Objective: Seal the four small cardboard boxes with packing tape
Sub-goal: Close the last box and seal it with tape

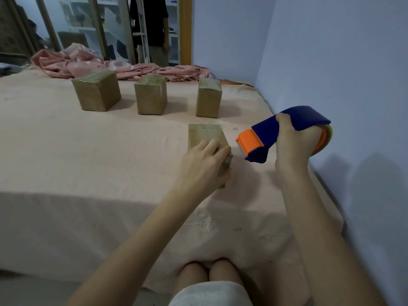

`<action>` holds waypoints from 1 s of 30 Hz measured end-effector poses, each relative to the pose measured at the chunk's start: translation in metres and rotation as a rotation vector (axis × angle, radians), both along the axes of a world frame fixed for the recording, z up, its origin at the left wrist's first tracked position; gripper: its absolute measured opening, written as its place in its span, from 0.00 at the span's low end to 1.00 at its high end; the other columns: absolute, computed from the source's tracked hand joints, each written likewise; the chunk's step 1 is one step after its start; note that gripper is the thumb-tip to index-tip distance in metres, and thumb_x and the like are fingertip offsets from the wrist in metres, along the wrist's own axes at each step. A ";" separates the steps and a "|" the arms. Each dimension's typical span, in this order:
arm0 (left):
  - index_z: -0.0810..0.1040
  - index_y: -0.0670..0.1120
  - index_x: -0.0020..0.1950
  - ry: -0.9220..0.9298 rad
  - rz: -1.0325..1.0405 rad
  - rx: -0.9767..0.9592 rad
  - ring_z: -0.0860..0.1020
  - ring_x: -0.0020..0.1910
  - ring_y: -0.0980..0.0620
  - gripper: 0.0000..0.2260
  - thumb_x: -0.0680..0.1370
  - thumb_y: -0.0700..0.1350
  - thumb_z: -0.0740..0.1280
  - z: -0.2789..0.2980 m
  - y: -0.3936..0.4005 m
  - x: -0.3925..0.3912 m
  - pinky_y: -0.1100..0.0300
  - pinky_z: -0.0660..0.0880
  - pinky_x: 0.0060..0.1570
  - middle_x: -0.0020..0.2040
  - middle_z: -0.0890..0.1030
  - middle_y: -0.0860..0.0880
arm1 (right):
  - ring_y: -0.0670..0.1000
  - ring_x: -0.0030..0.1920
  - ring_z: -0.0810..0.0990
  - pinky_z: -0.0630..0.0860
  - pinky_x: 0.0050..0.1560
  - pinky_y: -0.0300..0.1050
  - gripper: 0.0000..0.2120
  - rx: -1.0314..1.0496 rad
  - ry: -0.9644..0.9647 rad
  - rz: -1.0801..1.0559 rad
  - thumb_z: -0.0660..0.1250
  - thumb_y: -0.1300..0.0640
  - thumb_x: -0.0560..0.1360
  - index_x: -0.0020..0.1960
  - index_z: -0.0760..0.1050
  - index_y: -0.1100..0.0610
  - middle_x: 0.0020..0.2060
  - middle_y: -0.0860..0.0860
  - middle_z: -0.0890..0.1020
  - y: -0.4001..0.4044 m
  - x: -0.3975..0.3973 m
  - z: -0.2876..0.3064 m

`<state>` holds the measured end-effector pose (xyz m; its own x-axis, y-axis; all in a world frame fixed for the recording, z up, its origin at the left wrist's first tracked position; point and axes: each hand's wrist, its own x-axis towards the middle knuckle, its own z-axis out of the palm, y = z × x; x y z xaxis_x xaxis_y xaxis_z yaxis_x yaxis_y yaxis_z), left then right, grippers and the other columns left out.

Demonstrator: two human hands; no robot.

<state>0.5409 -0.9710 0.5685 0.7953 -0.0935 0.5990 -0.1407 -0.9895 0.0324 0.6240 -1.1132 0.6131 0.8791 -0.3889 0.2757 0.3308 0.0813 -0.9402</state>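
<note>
Your left hand [204, 164] rests over the near corner of the nearest box [206, 138], fingers spread on its top and thumb curled down its side, so you are gripping it against the bed [88, 151]. That box is a small brown cardboard cube with a glossy strip of tape running down the middle of its top; it sits on the pale pink sheet just in front of you, a little right of centre. Your right hand [293, 142] is wrapped firmly around the tape dispenser [287, 129], a smooth plastic tool with a dark blue curved body and an orange cutter head whose toothed edge faces the box, near it but apart. The roll of tape [326, 138] peeks out behind your palm, mostly hidden. Farther back three more cardboard boxes stand in a row, well apart from each other: the left box [97, 92], the middle box [151, 96] and the right box [209, 98], each shiny with tape on its top. Behind them lies a crumpled pink blanket [88, 62], soft and folded. A pale blue wall [331, 51] runs close along your right side, hemming in the dispenser arm. Another person [154, 29] stands in the doorway beyond the bed.
</note>
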 end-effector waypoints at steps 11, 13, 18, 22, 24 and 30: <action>0.66 0.38 0.62 0.229 0.224 0.267 0.58 0.73 0.35 0.14 0.78 0.38 0.52 0.003 -0.028 0.008 0.47 0.50 0.73 0.66 0.68 0.34 | 0.48 0.46 0.79 0.69 0.26 0.24 0.20 0.052 0.093 -0.051 0.70 0.58 0.72 0.61 0.69 0.58 0.50 0.51 0.79 0.006 -0.006 -0.020; 0.66 0.38 0.63 0.227 0.274 0.234 0.62 0.71 0.36 0.16 0.77 0.37 0.49 -0.004 -0.037 0.009 0.48 0.56 0.72 0.66 0.69 0.35 | 0.48 0.46 0.78 0.68 0.25 0.23 0.19 0.016 0.084 -0.065 0.69 0.57 0.72 0.61 0.68 0.57 0.50 0.50 0.78 0.007 -0.007 -0.018; 0.79 0.35 0.55 0.012 0.223 0.258 0.79 0.56 0.40 0.15 0.72 0.39 0.61 -0.015 -0.030 0.006 0.50 0.76 0.57 0.54 0.81 0.37 | 0.45 0.40 0.77 0.68 0.29 0.28 0.15 -0.143 0.070 -0.082 0.68 0.57 0.73 0.57 0.67 0.56 0.46 0.48 0.78 0.009 -0.004 -0.013; 0.80 0.35 0.55 0.038 0.200 0.283 0.80 0.55 0.42 0.15 0.71 0.40 0.66 -0.013 -0.025 0.006 0.51 0.76 0.56 0.53 0.82 0.38 | 0.48 0.42 0.76 0.71 0.35 0.37 0.19 -0.362 0.085 -0.098 0.65 0.56 0.74 0.61 0.64 0.60 0.45 0.48 0.74 0.016 0.003 -0.007; 0.80 0.36 0.55 0.054 0.195 0.308 0.80 0.55 0.42 0.16 0.69 0.41 0.67 -0.013 -0.025 0.006 0.52 0.76 0.56 0.53 0.82 0.39 | 0.49 0.41 0.75 0.68 0.33 0.37 0.18 -0.469 0.096 -0.112 0.63 0.56 0.74 0.60 0.64 0.60 0.44 0.48 0.74 0.017 0.008 -0.003; 0.82 0.37 0.54 0.049 0.190 0.363 0.81 0.54 0.45 0.16 0.68 0.41 0.70 -0.008 -0.030 0.007 0.54 0.77 0.54 0.52 0.83 0.40 | 0.51 0.39 0.76 0.63 0.32 0.40 0.14 -0.628 0.191 -0.092 0.60 0.58 0.74 0.58 0.67 0.62 0.39 0.50 0.76 0.015 0.017 0.008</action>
